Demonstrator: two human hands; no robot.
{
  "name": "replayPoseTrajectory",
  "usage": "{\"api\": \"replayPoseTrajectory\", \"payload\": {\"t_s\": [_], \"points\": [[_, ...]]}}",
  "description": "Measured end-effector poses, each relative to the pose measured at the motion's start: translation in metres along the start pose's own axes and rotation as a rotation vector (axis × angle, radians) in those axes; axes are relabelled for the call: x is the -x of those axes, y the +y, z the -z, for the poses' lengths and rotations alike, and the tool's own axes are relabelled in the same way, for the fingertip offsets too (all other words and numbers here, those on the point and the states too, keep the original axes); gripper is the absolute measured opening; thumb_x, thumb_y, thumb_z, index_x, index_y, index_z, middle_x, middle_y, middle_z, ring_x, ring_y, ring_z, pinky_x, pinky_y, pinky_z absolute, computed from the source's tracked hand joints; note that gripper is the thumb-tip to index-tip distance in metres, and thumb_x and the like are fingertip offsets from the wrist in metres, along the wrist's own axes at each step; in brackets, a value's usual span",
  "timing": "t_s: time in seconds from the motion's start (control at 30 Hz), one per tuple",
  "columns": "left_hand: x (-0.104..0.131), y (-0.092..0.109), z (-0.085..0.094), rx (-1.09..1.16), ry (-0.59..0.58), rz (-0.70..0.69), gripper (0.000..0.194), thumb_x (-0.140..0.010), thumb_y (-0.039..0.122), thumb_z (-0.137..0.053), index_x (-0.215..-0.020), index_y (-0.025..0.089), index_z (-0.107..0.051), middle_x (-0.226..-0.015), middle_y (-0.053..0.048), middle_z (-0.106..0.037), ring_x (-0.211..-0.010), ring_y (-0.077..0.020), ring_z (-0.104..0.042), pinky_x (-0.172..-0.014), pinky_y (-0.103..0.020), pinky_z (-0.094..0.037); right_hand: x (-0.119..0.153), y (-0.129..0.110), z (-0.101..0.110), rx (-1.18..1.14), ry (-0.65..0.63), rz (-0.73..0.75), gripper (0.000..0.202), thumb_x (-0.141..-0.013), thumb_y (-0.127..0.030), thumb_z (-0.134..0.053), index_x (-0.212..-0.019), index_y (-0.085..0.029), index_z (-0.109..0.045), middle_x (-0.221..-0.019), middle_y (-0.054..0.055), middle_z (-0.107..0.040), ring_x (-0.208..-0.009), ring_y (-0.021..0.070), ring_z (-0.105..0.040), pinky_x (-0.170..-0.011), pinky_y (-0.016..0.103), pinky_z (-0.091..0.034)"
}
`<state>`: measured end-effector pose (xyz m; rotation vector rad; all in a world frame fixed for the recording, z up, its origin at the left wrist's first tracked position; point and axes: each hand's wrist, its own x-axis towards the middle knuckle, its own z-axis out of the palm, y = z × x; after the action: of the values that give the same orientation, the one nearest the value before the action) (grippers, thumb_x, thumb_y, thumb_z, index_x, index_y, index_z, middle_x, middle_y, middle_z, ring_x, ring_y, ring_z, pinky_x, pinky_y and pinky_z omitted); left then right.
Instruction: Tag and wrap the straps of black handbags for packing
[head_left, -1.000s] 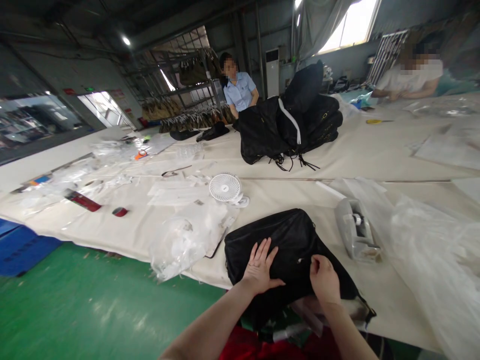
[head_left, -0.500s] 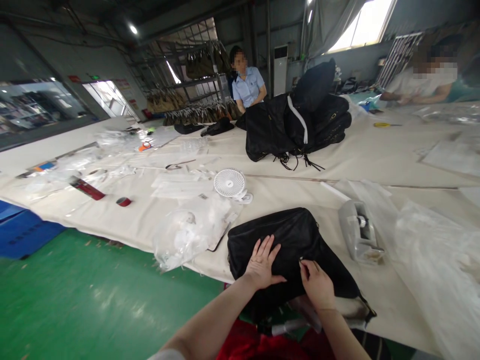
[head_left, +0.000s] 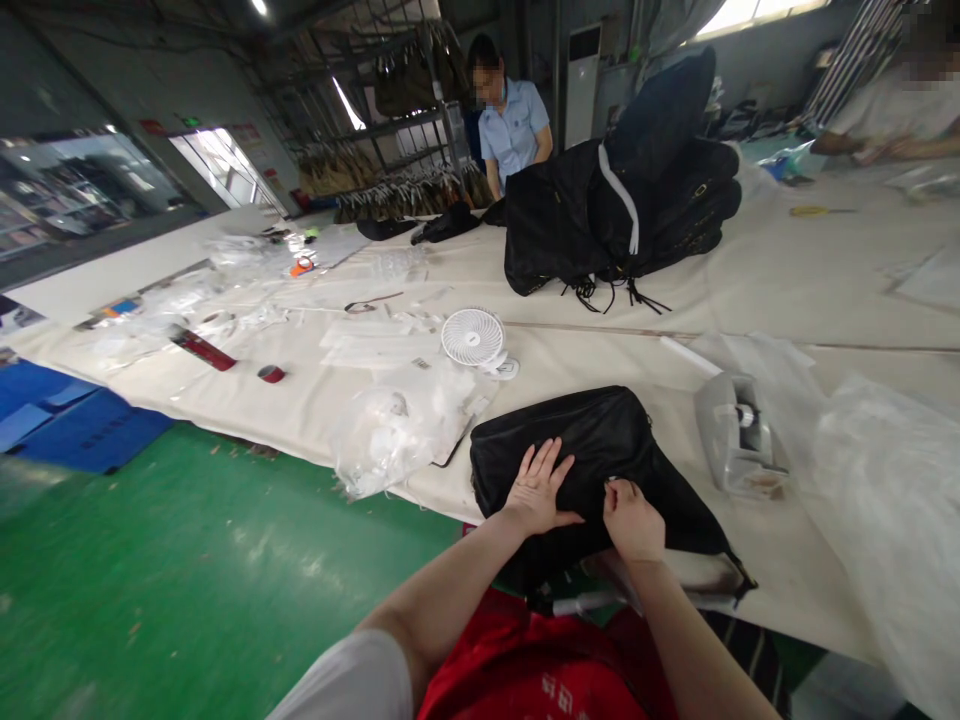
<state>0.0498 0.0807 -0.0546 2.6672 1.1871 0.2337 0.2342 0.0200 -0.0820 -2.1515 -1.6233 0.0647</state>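
Observation:
A black bag [head_left: 585,430] lies at the near edge of the cloth-covered table, in front of me. My left hand [head_left: 537,490] rests flat on its upper face with the fingers spread. Just to the right, my right hand [head_left: 634,518] is closed against the same face, fingertips pinched together. A tiny pale spot shows at those fingertips, too small to name. Below my right wrist, clear plastic [head_left: 712,572] sticks out from under the bag's lower edge.
Right of the bag stands a grey tape dispenser [head_left: 739,440], with plastic sheeting [head_left: 892,510] beyond. A white fan [head_left: 474,338] and plastic bags [head_left: 386,430] lie left. Further back are piled black bags [head_left: 555,225] and a person in a light blue shirt [head_left: 514,125]. Another person sits far right.
The view has tilted down and shifted slightly left. My right hand's fingers have curled in more tightly at the bag's face. My left hand stays flat on the bag.

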Motion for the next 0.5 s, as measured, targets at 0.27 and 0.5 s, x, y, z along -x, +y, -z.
{"api": "replayPoseTrajectory", "payload": {"t_s": [0.27, 0.5], "points": [[0.041, -0.001, 0.017, 0.03, 0.02, -0.028, 0.079, -0.083, 0.052, -0.058, -0.149, 0.023, -0.025, -0.16, -0.01, -0.011, -0.146, -0.0281, -0.013, -0.119, -0.05, -0.019, 0.028, 0.04, 0.037, -0.741, -0.316, -0.198, 0.032, -0.079, -0.042, -0.054, -0.101, -0.02, -0.066, -0.093, 0.009, -0.072, -0.084, 0.0237, -0.068, -0.075, 0.036, -0.055], [0.094, -0.027, 0.013, 0.005, 0.51, 0.417, 0.059, -0.093, 0.034, -0.043, -0.146, 0.015, -0.025, -0.157, -0.018, -0.015, -0.146, -0.0323, -0.014, -0.116, -0.056, -0.023, 0.076, 0.017, 0.025, -1.216, -0.231, -0.942, 0.046, -0.054, -0.051, -0.074, -0.086, -0.021, -0.06, -0.084, 0.008, -0.073, -0.084, 0.0301, -0.071, -0.061, 0.037, -0.059]]}}
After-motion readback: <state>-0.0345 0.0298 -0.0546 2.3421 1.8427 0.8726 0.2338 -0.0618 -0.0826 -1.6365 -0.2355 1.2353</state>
